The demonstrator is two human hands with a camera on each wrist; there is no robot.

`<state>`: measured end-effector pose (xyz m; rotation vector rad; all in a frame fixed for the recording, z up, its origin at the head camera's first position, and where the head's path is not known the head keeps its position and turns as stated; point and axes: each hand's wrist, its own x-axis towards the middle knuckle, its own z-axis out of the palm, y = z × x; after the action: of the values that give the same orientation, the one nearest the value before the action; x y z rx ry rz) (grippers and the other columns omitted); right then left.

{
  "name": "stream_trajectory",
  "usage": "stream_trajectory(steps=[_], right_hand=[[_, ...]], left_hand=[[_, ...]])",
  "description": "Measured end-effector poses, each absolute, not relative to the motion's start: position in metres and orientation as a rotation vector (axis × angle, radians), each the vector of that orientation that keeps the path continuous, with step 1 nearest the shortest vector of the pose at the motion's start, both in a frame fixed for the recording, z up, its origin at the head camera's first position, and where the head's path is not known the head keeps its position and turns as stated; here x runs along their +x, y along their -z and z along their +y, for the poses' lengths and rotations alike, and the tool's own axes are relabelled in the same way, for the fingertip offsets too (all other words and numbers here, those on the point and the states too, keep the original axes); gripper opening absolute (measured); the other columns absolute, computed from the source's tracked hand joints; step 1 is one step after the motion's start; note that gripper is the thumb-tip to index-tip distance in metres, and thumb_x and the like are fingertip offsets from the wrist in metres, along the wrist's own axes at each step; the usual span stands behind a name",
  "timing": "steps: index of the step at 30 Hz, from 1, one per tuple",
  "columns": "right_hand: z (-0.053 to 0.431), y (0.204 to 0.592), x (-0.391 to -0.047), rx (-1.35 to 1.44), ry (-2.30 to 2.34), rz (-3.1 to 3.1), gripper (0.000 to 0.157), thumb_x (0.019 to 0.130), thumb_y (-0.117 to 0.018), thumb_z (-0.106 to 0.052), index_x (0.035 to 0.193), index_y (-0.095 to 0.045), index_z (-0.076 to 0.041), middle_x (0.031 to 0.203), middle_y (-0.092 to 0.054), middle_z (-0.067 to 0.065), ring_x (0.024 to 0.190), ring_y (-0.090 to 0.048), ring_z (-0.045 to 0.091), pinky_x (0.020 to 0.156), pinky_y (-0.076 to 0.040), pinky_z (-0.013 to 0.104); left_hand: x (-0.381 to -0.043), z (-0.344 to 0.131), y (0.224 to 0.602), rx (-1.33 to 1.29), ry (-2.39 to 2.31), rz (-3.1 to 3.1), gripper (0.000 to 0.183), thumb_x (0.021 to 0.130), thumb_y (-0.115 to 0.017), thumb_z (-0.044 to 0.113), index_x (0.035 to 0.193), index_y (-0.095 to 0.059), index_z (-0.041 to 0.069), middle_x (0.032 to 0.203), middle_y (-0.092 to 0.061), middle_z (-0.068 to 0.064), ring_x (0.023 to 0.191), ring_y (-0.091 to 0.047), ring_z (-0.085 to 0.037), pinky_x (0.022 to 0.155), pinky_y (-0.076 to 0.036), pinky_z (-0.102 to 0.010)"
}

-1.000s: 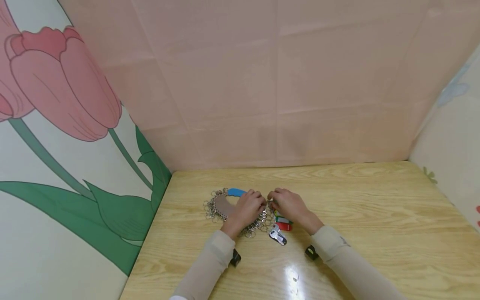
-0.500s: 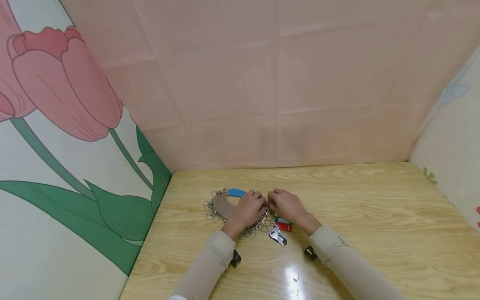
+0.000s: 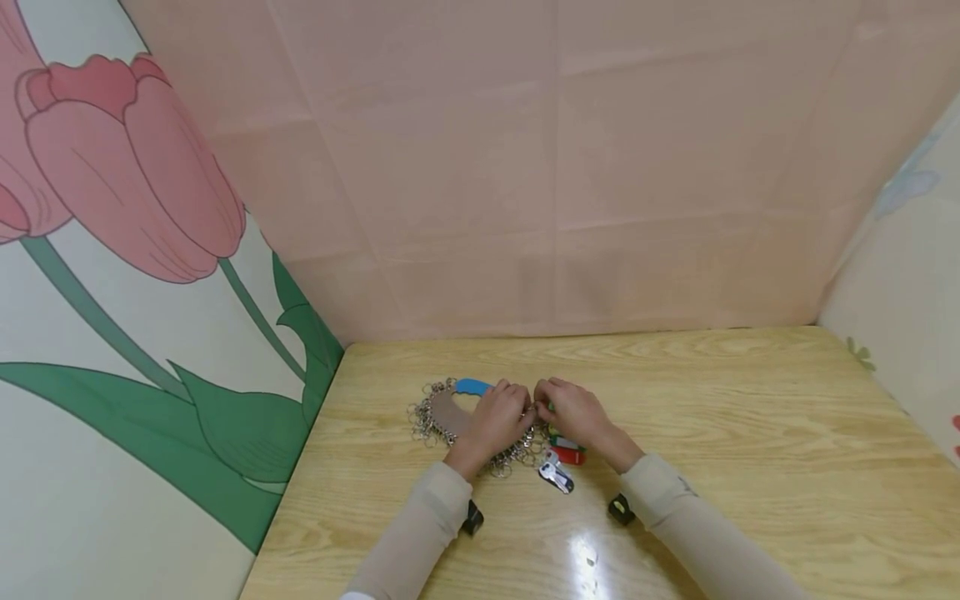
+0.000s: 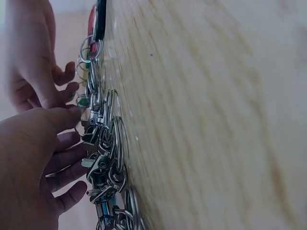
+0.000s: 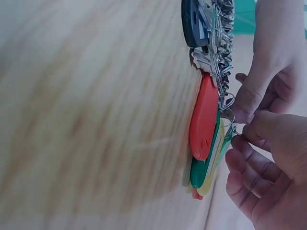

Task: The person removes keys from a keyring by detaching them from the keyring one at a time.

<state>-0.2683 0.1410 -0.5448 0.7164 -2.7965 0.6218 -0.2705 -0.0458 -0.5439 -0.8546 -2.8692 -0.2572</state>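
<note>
A curved taupe plate with a blue section lies on the table, its outer edge fringed with metal clasps and split rings. My left hand reaches over its right side, thumb and forefinger pinching at a small clasp along the edge. Fingertip to fingertip with it, my right hand pinches a thin metal ring by a green key tag. Below the right hand hang together a red key tag, a green tag and a yellow tag. Fingers partly hide the pinched metal.
A silver key with a black-edged fob lies nearer to me than the tags. Black wrist devices show under the left cuff and the right cuff. A pink cloth wall rises behind the wooden table.
The hands have drawn slightly closer until their fingertips meet. My right hand has turned a little, and a bit of green shows beneath its fingers. The plate has stayed put.
</note>
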Motion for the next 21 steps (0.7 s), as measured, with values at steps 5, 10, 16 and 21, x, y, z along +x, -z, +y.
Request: stream_trajectory(steps=[5, 10, 16, 21], right_hand=[[0.1399, 0.5450, -0.2675, 0.710, -0.680, -2.785, 0.005, 0.098, -0.074, -0.012, 0.098, -0.070, -0.015, 0.088, -0.067, -0.005, 0.076, -0.060, 0.010, 0.065, -0.054, 0.034], [0.1390, 0.5427, -0.2658, 0.698, -0.719, -2.781, 0.005, 0.098, -0.075, -0.012, 0.099, -0.071, -0.015, 0.089, -0.068, -0.005, 0.076, -0.061, 0.010, 0.066, -0.054, 0.035], [0.1390, 0.5435, -0.2654, 0.686, -0.730, -2.766, 0.005, 0.097, -0.075, -0.012, 0.100, -0.072, -0.015, 0.090, -0.069, -0.005, 0.076, -0.062, 0.010, 0.066, -0.054, 0.034], [0.1385, 0.5434, -0.2650, 0.665, -0.747, -2.745, 0.006, 0.096, -0.076, -0.011, 0.098, -0.072, -0.015, 0.090, -0.070, -0.004, 0.075, -0.063, 0.011, 0.065, -0.054, 0.034]], left_hand=[[-0.2707, -0.0456, 0.5451, -0.842, 0.265, -2.851, 0.016, 0.107, -0.065, 0.034, 0.109, -0.069, 0.019, 0.100, -0.072, 0.006, 0.092, -0.056, -0.014, 0.083, -0.048, -0.032], [-0.2709, -0.0455, 0.5455, -0.871, 0.253, -2.807, 0.015, 0.107, -0.066, 0.033, 0.107, -0.071, 0.019, 0.096, -0.072, 0.006, 0.088, -0.057, -0.014, 0.079, -0.049, -0.031], [-0.2698, -0.0452, 0.5448, -0.882, 0.265, -2.789, 0.010, 0.105, -0.066, 0.026, 0.104, -0.072, 0.018, 0.096, -0.073, 0.004, 0.087, -0.057, -0.016, 0.077, -0.047, -0.031], [-0.2694, -0.0455, 0.5437, -0.863, 0.310, -2.791, 0.012, 0.106, -0.065, 0.023, 0.105, -0.075, 0.017, 0.100, -0.075, 0.003, 0.090, -0.059, -0.016, 0.081, -0.050, -0.031]])
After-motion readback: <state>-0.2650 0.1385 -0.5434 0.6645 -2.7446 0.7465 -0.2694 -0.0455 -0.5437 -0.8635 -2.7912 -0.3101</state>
